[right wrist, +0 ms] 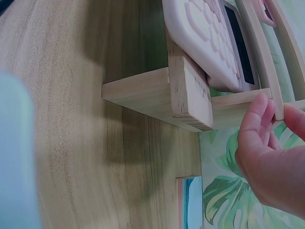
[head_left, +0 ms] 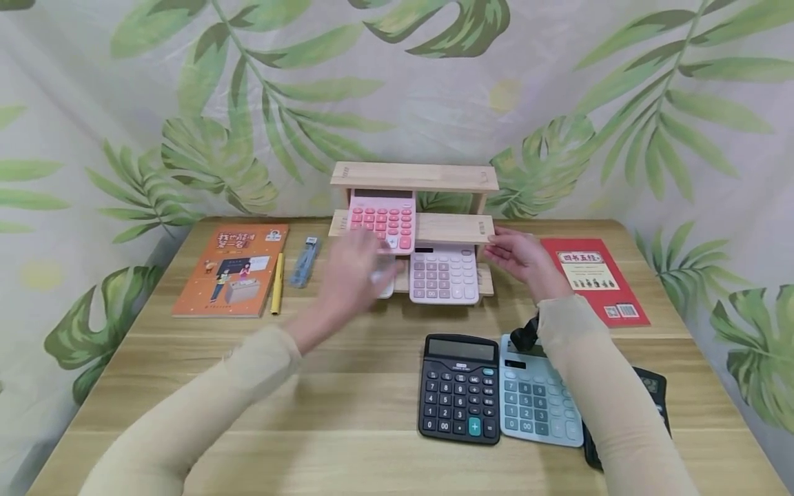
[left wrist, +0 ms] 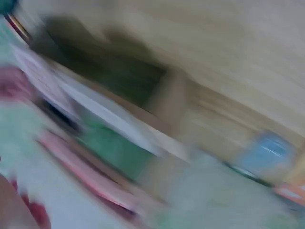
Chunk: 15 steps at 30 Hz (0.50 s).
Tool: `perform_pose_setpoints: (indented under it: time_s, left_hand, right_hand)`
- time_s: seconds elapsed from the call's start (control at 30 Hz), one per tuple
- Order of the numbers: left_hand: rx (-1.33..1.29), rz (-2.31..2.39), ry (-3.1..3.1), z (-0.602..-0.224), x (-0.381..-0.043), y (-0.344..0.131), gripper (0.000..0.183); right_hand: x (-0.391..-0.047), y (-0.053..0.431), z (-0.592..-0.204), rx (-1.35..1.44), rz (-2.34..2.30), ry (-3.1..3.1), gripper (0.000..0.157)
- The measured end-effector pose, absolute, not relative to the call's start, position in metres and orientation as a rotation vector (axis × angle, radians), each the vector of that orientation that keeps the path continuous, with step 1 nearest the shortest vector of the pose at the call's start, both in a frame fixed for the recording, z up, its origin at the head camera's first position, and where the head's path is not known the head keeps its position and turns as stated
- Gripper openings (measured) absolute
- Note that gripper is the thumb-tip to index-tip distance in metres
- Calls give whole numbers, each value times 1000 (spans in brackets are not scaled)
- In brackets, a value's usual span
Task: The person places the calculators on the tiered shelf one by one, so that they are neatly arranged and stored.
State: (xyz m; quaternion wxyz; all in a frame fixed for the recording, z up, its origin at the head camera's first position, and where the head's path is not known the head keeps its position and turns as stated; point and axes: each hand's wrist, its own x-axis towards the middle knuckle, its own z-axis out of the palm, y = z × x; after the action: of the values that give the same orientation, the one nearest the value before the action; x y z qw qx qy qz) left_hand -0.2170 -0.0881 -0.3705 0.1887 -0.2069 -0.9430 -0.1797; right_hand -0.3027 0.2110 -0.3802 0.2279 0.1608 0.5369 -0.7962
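Observation:
In the head view my blurred left hand (head_left: 353, 272) is in front of a two-tier wooden shelf (head_left: 415, 176), thumb apart from the fingers. It overlaps the lower left of a pink calculator (head_left: 397, 217) leaning on the upper tier. Behind its thumb, a pale calculator (head_left: 387, 281) on the lower tier is mostly hidden. Beside that one leans a light purple calculator (head_left: 443, 275). My right hand (right wrist: 267, 157) pinches the right end of the middle board (right wrist: 267, 62) between thumb and fingers. The left wrist view is heavily smeared.
A black calculator (head_left: 459, 389) and a light blue calculator (head_left: 536, 393) lie in front, with another dark calculator (head_left: 657, 393) partly under my right forearm. On the left are an orange book (head_left: 232, 272), a yellow pen (head_left: 277, 284) and a blue packet (head_left: 305, 262); a red book (head_left: 592, 282) lies right.

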Motion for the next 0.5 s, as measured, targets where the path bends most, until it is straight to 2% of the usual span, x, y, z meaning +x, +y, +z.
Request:
perform_pose_setpoints:
  time_s: [0.03, 0.1, 0.23, 0.3, 0.5]
  left_hand:
    - [-696, -536, -2695, -374, -202, -81, 36]
    - [-836, -691, -2918, -388, -172, -67, 41]
    - [-573, -1008, -3332, -422, -134, -48, 85]
    - [-506, -1060, -3338, -434, -126, -43, 98]
    - [-499, -1104, -3210, -446, -107, -33, 96]
  right_hand:
    - [-303, 211, -380, 440, -2192, 1480, 59]
    - [-302, 211, -379, 442, -2201, 1473, 59]
    - [-302, 211, -377, 461, -2220, 1463, 58]
    - [-302, 211, -377, 465, -2219, 1461, 58]
    - [-301, 209, -380, 478, -2210, 1469, 57]
